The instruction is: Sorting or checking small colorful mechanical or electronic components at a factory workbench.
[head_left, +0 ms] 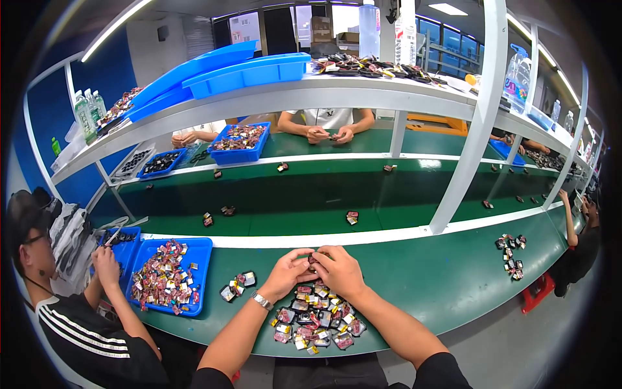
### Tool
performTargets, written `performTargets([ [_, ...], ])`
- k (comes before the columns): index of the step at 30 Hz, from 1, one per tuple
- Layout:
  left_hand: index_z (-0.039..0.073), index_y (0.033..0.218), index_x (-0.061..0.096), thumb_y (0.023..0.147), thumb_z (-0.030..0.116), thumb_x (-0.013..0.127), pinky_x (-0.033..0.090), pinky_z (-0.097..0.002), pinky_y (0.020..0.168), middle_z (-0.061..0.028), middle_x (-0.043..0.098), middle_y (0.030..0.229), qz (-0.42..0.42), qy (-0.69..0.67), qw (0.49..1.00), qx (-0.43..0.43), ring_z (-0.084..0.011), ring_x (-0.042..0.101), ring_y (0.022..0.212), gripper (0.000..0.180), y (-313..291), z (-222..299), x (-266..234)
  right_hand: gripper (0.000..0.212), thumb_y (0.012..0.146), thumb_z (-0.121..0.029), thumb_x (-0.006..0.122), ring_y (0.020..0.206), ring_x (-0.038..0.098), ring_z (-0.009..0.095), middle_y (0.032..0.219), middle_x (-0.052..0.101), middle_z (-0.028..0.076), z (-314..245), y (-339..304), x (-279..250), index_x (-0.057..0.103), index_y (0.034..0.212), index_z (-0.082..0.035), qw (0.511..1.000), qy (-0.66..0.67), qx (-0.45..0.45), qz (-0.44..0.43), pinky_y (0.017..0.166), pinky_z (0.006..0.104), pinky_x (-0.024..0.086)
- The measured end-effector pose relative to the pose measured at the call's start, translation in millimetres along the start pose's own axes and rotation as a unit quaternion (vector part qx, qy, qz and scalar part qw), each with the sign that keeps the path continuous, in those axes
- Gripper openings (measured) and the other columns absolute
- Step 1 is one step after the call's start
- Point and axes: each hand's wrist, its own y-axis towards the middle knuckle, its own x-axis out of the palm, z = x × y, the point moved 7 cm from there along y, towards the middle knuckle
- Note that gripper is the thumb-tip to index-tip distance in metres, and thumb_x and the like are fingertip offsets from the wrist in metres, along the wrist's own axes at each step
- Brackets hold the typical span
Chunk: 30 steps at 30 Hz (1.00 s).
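In front of me, my left hand (289, 272) and my right hand (339, 272) meet over the green work table (414, 285). Between their fingertips is a small electronic module (313, 260), dark with a reddish part; my fingers cover most of it. Directly below my hands lies a loose pile of similar modules (317, 318), with red boards, silvery cells, yellow tape and black casings. A few more modules (238, 286) sit left of my left wrist, which wears a metal watch.
At left stands a blue tray (204, 275) heaped with modules, beside a co-worker (91, 324). Beyond a white rail (259, 242), scattered modules (352, 217) lie on a green belt. Overhead, a shelf (363, 94) holds blue trays (246, 74). A slanted post (476, 123) rises at right.
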Motion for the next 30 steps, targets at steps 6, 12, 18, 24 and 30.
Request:
performTargets([
  [6,0.0,0.122,0.047,0.098,0.002,0.048,0.055,-0.0387,0.095,-0.0146,0.06,0.116,0.001,-0.014,1.0,0.025,-0.0226,0.062,0.108,0.024,0,2,1,0.02,0.076,-0.011,0.07,0.087,0.062,0.021,0.098,0.063,0.003,-5,0,-3,0.069,0.096,-0.01,0.997,-0.035,-0.063,-0.002,0.07,0.0326,0.053],
  [12,0.0,0.12,0.048,0.097,0.001,0.05,0.056,-0.0387,0.093,-0.0144,0.061,0.114,0.025,-0.029,0.999,0.018,-0.0228,0.062,0.107,0.024,-1,1,-1,0.023,0.074,-0.011,0.068,0.087,0.061,0.02,0.095,0.061,0.003,-6,0,0,0.068,0.097,-0.008,0.994,-0.047,-0.101,0.0,0.069,0.0331,0.052],
  [18,-0.001,0.12,0.048,0.096,0.0,0.051,0.057,-0.0373,0.091,-0.0134,0.06,0.113,0.024,-0.019,0.999,0.022,-0.0208,0.062,0.105,0.024,6,0,2,0.02,0.075,-0.011,0.063,0.081,0.062,0.019,0.09,0.063,0.003,0,-4,3,0.065,0.094,-0.006,0.991,-0.08,-0.111,0.016,0.063,0.0316,0.054],
  [24,-0.001,0.121,0.048,0.097,0.002,0.051,0.057,-0.0349,0.092,-0.0137,0.06,0.114,0.025,-0.051,0.998,0.016,-0.02,0.062,0.106,0.025,3,3,-2,0.02,0.073,-0.004,0.07,0.078,0.063,0.021,0.089,0.064,0.004,-1,5,0,0.069,0.093,-0.006,0.991,-0.004,-0.134,-0.026,0.066,0.0324,0.054],
  [30,-0.001,0.121,0.048,0.097,0.0,0.05,0.058,-0.0327,0.09,-0.0094,0.058,0.108,0.039,-0.013,0.999,0.022,-0.0173,0.061,0.104,0.025,2,2,1,0.025,0.071,-0.003,0.071,0.082,0.061,0.023,0.09,0.062,0.004,4,6,-3,0.068,0.095,-0.01,0.995,0.018,-0.085,-0.051,0.07,0.0342,0.052],
])
